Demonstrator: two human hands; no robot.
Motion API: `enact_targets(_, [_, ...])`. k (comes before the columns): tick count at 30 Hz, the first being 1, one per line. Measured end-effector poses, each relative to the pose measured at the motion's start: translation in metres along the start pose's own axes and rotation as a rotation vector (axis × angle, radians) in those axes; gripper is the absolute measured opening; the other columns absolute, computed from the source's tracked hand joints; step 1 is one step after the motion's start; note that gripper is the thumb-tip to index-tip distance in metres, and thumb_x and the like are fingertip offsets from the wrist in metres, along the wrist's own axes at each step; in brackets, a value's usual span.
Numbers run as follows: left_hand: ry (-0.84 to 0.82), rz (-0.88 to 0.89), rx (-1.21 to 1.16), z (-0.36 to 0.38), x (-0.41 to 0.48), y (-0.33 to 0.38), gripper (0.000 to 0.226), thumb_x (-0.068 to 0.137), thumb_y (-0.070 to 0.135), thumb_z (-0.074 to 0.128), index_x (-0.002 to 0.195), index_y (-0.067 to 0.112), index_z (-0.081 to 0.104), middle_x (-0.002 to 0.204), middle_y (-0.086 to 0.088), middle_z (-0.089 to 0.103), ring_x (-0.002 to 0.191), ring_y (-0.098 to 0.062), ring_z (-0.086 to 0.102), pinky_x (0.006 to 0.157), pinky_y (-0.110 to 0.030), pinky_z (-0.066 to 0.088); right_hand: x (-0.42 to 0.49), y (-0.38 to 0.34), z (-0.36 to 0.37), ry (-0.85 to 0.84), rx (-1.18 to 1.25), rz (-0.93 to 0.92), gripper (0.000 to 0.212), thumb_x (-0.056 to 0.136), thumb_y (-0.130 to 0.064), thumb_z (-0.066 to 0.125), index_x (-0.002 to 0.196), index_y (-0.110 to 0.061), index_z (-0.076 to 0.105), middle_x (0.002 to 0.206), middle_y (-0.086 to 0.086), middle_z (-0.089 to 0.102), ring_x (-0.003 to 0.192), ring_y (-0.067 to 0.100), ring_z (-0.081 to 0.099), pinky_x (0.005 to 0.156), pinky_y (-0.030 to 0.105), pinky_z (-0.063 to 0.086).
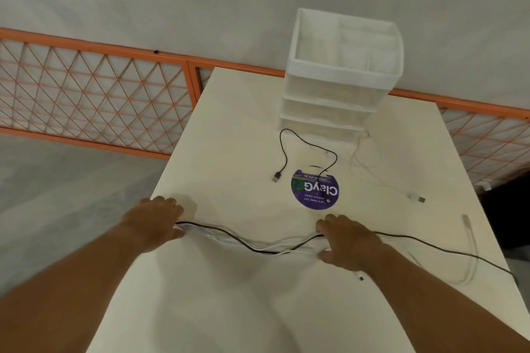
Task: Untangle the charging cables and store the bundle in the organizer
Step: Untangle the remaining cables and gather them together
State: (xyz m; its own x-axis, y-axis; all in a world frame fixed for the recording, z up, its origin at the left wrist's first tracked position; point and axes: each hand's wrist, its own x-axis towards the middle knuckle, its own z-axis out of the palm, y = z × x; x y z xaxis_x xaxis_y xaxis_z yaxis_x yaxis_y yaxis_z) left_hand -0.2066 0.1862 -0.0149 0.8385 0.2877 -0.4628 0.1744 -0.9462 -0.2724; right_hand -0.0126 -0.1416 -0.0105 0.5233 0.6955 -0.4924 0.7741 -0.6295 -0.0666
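Gripping the bundle (249,245) at either end, the left hand (156,222) and right hand (348,242) are shown with fingers curled round it. Its long axis is laid left to right across the near table (229,137), with thin, limp black and white cords intermixed. The boxy, translucent plastic organizer (341,74) is seen far off, nearer the right hand.

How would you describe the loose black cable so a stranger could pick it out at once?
Find the white drawer organizer at the table's far end. In front of it lies a short black cable, one end crossing the purple sticker. Unlike the white cable to its right, it is dark; unlike the bundle, no hand touches it.
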Motion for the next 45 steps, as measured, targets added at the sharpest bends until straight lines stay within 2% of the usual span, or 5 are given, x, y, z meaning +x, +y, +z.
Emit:
enact_targets(9, [0.033, 0.040, -0.127, -0.011, 0.005, 0.014, 0.063, 0.085, 0.072, 0.037, 0.128, 0.029, 0.050, 0.122, 0.011, 0.050, 0.115, -0.012, 0.044, 0.101, -0.028, 0.033, -0.001, 0.006, -0.023, -0.089, 0.060, -0.048, 0.089, 0.074, -0.068, 0.065, 0.145, -0.027, 0.032, 0.143, -0.006, 0.039, 0.129, 0.020, 0.039, 0.105, 0.037, 0.039])
enact_targets(14, [0.101, 0.006, -0.287, -0.037, 0.026, 0.032, 0.051, 0.095, 0.060, 0.034, 0.130, 0.027, 0.051, 0.124, 0.010, 0.053, 0.114, -0.012, 0.050, 0.096, -0.028, 0.040, 0.009, 0.015, -0.035, 0.038, 0.146, -0.003, 0.062, 0.089, -0.066, 0.043, 0.133, -0.023, 0.048, 0.131, -0.003, 0.051, 0.117, 0.020, 0.049, 0.094, 0.035, 0.045])
enact_targets(26, [0.210, -0.103, -0.602, -0.097, 0.122, 0.120, 0.047, 0.098, 0.052, 0.035, 0.112, 0.015, 0.061, 0.113, -0.005, 0.059, 0.104, -0.025, 0.057, 0.085, -0.034, 0.045, 0.047, 0.040, -0.044, 0.131, 0.333, 0.162, 0.030, 0.091, -0.044, 0.054, 0.107, -0.020, 0.064, 0.108, 0.001, 0.066, 0.091, 0.018, 0.062, 0.078, 0.030, 0.055])
enact_targets(38, [0.168, -0.124, -0.592, -0.102, 0.163, 0.159, 0.020, 0.100, 0.018, 0.042, 0.116, 0.011, 0.052, 0.119, -0.007, 0.056, 0.107, -0.021, 0.055, 0.087, -0.026, 0.043, 0.072, 0.045, -0.033, 0.220, 0.427, 0.314, 0.047, 0.090, -0.048, 0.056, 0.126, -0.018, 0.051, 0.115, 0.001, 0.060, 0.101, 0.018, 0.059, 0.077, 0.024, 0.047])
enact_targets(45, [0.045, -0.071, -0.904, -0.120, 0.151, 0.150, 0.022, 0.091, 0.004, 0.038, 0.104, 0.011, 0.054, 0.099, -0.006, 0.059, 0.088, -0.022, 0.059, 0.070, -0.030, 0.047, 0.078, 0.040, -0.031, 0.137, 0.274, 0.337, 0.040, 0.095, -0.033, 0.054, 0.130, -0.016, 0.048, 0.120, 0.004, 0.059, 0.106, 0.021, 0.060, 0.082, 0.029, 0.049])
